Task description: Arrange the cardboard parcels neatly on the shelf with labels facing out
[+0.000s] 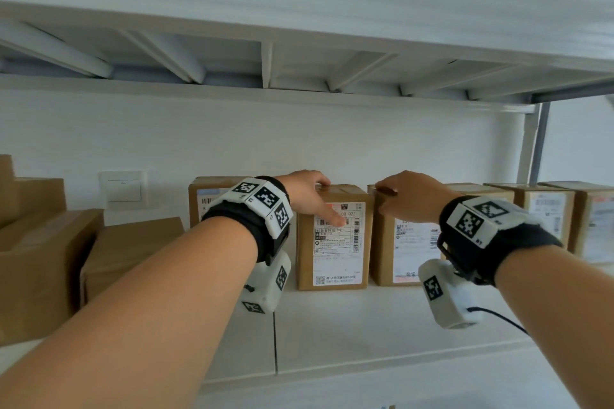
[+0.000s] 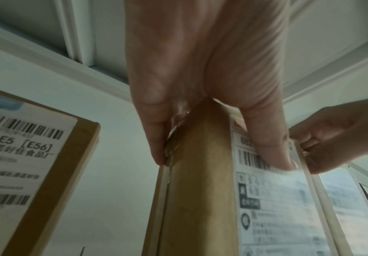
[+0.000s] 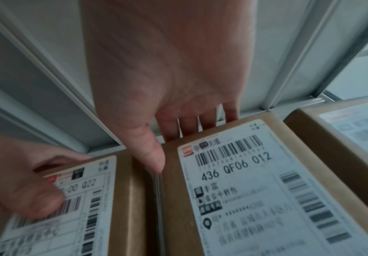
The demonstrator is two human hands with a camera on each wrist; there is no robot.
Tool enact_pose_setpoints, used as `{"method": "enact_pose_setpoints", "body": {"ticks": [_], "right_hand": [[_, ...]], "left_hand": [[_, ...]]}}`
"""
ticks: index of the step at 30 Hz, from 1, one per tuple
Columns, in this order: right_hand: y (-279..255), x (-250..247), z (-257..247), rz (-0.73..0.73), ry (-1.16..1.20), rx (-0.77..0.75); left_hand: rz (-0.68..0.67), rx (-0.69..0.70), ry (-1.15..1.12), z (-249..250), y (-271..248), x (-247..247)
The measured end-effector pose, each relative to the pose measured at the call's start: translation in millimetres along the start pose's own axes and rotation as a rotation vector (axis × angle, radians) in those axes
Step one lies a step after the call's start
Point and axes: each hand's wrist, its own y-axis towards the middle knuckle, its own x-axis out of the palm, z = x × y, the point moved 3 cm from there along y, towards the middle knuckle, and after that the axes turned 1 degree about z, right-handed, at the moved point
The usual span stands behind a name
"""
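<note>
Head view: two bare forearms with black wrist straps and white marker blocks reach to a white shelf [image 1: 365, 325]. A row of upright cardboard parcels stands along the back wall, white labels facing out. The left hand [image 1: 307, 191] grips the top of the middle parcel [image 1: 334, 239], fingers over its top edge and thumb down on the label. The right hand [image 1: 410, 194] grips the top left corner of the next parcel [image 1: 403, 249], just to the right and nearly touching the first. More labelled parcels [image 1: 551, 212] continue to the right. One labelled parcel [image 1: 207, 196] stands behind the left wrist, and plain brown boxes [image 1: 43, 262] are stacked at far left. A wall switch [image 1: 123, 190] sits on the wall.

Left wrist view: the left hand [image 2: 202, 86] clamps the parcel's [image 2: 198, 190] top corner, fingers on one side, thumb [image 2: 270, 143] pressed on the barcode label. The right hand [image 2: 336, 138] shows at right. Another labelled parcel [image 2: 36, 164] stands at left.

Right wrist view: the right hand [image 3: 163, 78] holds its parcel [image 3: 244, 190], four fingers curled over the top edge and the thumb [image 3: 150, 154] pointing into the narrow gap between the two parcels. The left hand [image 3: 23, 181] holds the neighbouring parcel [image 3: 86, 207].
</note>
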Motion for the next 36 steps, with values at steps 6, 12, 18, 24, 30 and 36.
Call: {"method": "enact_pose_setpoints", "body": {"ticks": [6, 12, 18, 24, 30, 36], "right_hand": [[2, -9, -13, 0.071, 0.159, 0.010], [12, -25, -73, 0.146, 0.212, -0.121], [28, -14, -135, 0.126, 0.255, -0.214], [41, 6, -195, 0.007, 0.168, -0.289], [60, 26, -228, -0.143, 0.020, -0.300], [60, 38, -234, -0.280, -0.087, -0.301]], "left_hand": [[-0.037, -0.016, 0.089, -8, -11, -17], [0.062, -0.116, 0.111, -43, -42, -64], [0.115, -0.230, 0.151, -87, -74, -87], [0.122, -0.335, 0.102, -126, -95, -100], [0.125, -0.364, 0.038, -144, -72, -104], [0.149, -0.365, -0.067, -151, -49, -100]]}}
